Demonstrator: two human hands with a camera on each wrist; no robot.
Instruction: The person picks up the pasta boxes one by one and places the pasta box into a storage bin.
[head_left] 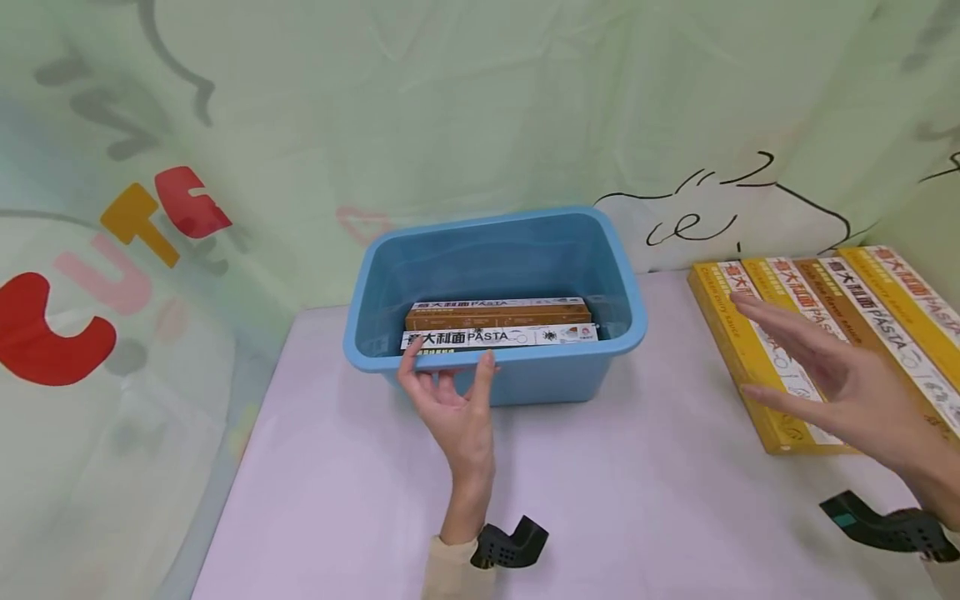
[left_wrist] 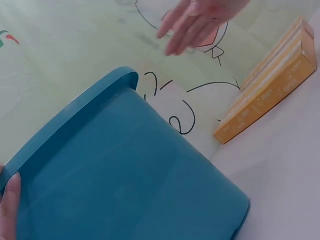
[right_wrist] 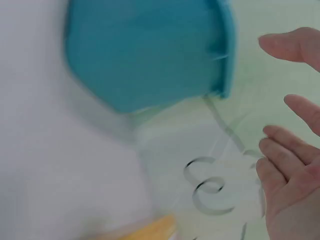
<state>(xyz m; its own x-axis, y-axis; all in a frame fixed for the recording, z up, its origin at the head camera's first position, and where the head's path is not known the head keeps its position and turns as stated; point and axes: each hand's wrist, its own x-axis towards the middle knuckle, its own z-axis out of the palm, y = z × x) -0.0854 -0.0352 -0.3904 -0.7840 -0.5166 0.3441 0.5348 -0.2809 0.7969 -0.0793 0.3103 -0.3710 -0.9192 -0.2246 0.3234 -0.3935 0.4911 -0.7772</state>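
Note:
A light-blue plastic bin (head_left: 540, 379) stands on the table in the middle of the head view. My left hand (head_left: 459, 417) grips its front rim, with fingertips over the edge; in the left wrist view the thumb (left_wrist: 10, 205) lies just below the lip. Inside the bin lie a white-sided pasta box (head_left: 498, 337) and, behind it, a brown pasta box (head_left: 498, 317). My right hand (head_left: 862, 392), fingers extended and thumb apart, is in the air and overlaps the row of pasta boxes in the head view. Nothing is in its grasp.
Several pasta boxes, including yellow ones (head_left: 723, 333) and a brown one (head_left: 873, 333), lie side by side on the right of the white table (head_left: 600, 517). A pale green printed cloth (head_left: 480, 100) hangs behind and to the left.

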